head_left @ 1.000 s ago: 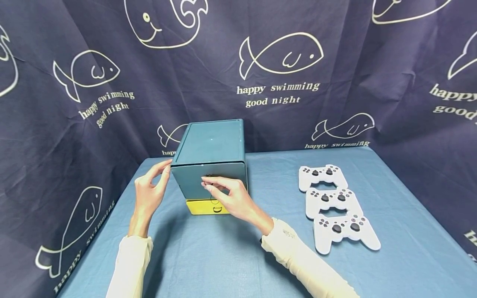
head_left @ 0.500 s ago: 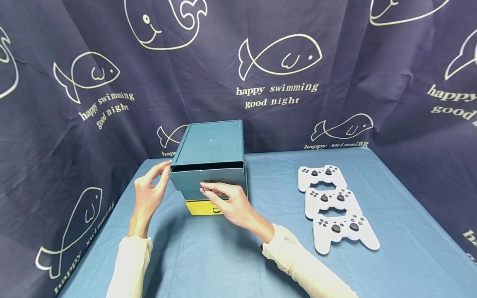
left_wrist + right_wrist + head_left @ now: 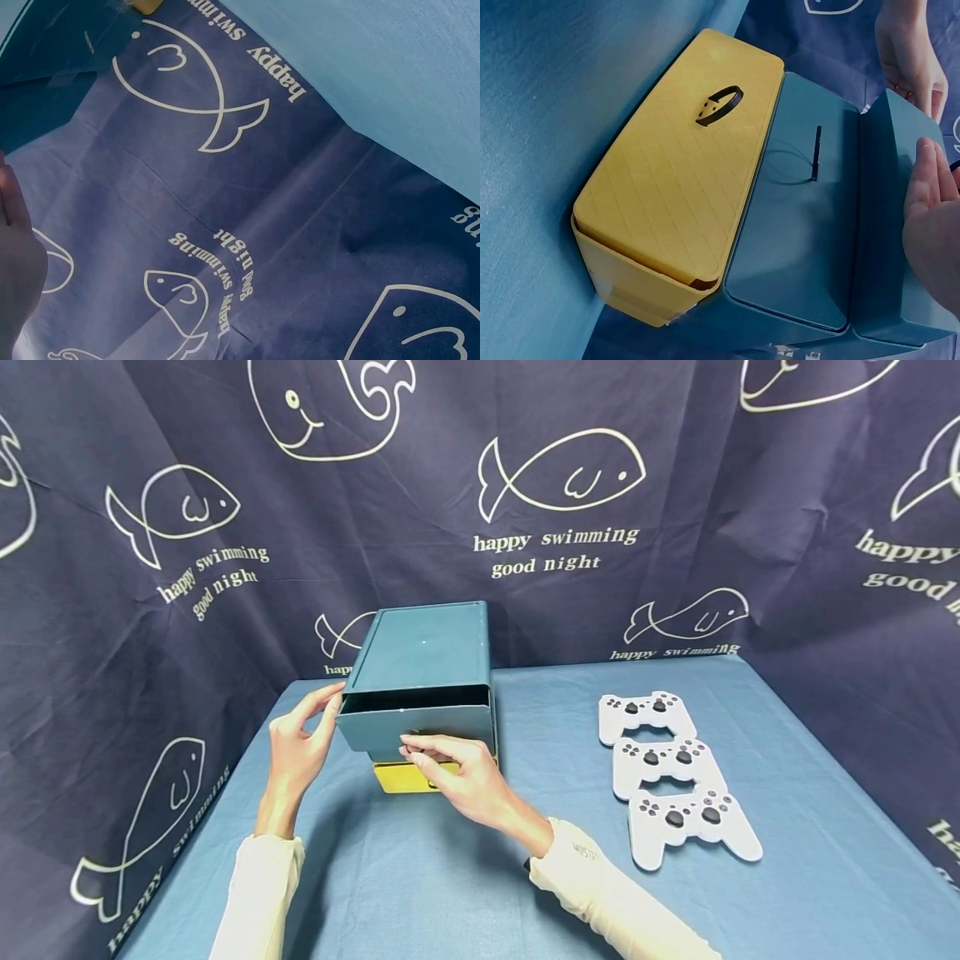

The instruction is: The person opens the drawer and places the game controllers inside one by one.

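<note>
"Teal for the cabinet (image 3: 420,647), in the head view. Pulled out anywhere?"

"Yes, at the top drawer (image 3: 375,731), partway, with the right hand (image 3: 468,770) pinching at its front."

"And with the left hand (image 3: 300,732)?"

"Touching the cabinet's left front edge, thumb apart from fingers. Off to the right on the blue cloth (image 3: 420,885), in a front-to-back row: three white controllers (image 3: 707,770)."

"In the left wrist view?"

"Part of that left hand, near the teal side (impossible to tell about fingertip contact)."

"In the right wrist view?"

"Jutting past a middle drawer (image 3: 795,240) and a yellow bottom drawer (image 3: 667,165): that top drawer, with its black handle (image 3: 955,166) pinched in right fingers."
</note>
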Tool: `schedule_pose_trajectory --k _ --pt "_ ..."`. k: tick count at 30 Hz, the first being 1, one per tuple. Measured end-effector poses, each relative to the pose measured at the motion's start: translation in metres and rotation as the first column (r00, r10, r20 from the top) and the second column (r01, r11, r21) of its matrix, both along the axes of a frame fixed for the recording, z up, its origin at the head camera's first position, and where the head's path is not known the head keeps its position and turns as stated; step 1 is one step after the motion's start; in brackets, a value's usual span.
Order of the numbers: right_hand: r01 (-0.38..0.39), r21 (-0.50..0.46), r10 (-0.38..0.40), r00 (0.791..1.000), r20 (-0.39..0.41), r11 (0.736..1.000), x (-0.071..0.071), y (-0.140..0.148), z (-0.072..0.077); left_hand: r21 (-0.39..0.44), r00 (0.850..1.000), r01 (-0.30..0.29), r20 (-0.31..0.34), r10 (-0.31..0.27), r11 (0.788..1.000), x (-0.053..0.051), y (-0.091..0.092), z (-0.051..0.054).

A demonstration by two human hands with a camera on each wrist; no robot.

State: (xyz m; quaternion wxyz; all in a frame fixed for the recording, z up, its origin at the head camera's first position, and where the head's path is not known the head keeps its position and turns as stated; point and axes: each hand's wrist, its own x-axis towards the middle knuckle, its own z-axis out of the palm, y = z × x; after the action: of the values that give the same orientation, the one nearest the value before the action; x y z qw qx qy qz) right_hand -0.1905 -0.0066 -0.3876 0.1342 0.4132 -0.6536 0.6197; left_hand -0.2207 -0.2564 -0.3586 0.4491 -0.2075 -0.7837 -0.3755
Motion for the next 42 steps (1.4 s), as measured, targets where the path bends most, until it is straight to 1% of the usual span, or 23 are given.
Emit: schedule_pose_trajectory --k 4,13,18,25,31,35,42 --pt "-0.005 0.001 0.005 1.000 -0.003 1.000 0.002 0.000 -0.001 0.004 1.000 -0.004 -0.001 0.004 1.000 0.001 0.001 0.000" --pt "-0.012 0.002 0.013 0.999 -0.031 1.000 0.010 0.001 0.000 -0.002 1.000 -0.017 -0.008 0.017 1.000 -0.006 -0.005 -0.006" --pt "-0.018 -0.004 0.018 0.999 -0.041 1.000 0.015 0.001 -0.002 0.000 1.000 -0.022 0.004 0.022 1.000 -0.006 -0.006 -0.007" --pt "-0.021 -0.025 0.019 0.997 -0.081 0.999 0.024 0.000 -0.003 0.010 1.000 -0.007 -0.001 0.007 1.000 -0.002 -0.001 -0.002" --pt "-0.036 -0.037 0.034 0.997 -0.065 0.999 0.030 0.000 -0.002 0.021 1.000 0.001 0.004 -0.001 1.000 0.005 0.005 0.004" --pt "-0.045 -0.042 0.043 0.998 -0.056 0.998 0.032 0.000 -0.002 0.022 1.000 0.005 0.005 -0.006 1.000 0.007 0.006 0.006" --pt "-0.037 -0.037 0.034 0.995 -0.094 0.999 0.037 0.001 -0.003 0.022 1.000 0.014 0.004 -0.014 1.000 0.008 0.005 0.007"
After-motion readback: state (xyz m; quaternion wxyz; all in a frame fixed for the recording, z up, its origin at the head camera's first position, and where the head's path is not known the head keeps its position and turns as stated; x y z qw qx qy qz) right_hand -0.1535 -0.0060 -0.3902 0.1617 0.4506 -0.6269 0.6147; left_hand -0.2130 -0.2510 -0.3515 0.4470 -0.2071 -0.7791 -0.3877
